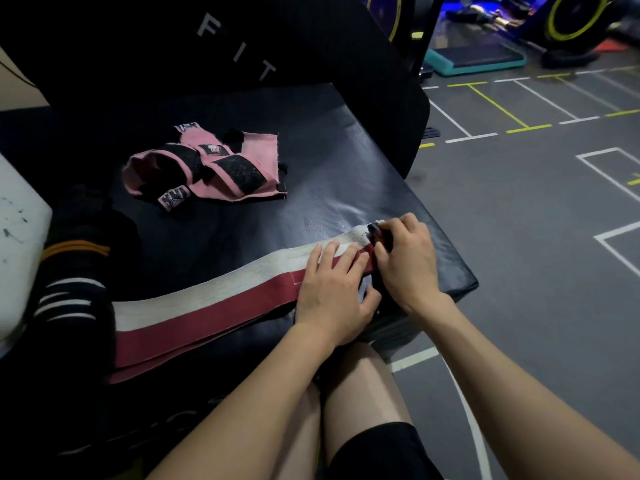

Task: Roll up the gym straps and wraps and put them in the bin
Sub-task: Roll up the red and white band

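1. Pinching the far end of the wrap (214, 303), the right hand (407, 261) has its fingers curled tight around the cloth near the right edge of the counter (311, 140).
2. And the left hand (332, 292) lies flat on that wrap just beside the right one, fingers straight and pressing down, thumb tucked toward the near side.
3. That wrap is a long band, white along the far edge and dark red along the near edge, stretched across the black padded counter from the hands off to the left.
4. Further back on the counter sits a loose heap of pink wraps (207, 168) with black patches, well apart from both hands.
5. Over on the left, dark straps (74, 268) with orange and white stripes are bunched up, touching the left end of the red and white band.
6. A white bin (17, 237) shows at the left edge, right next to those dark straps.
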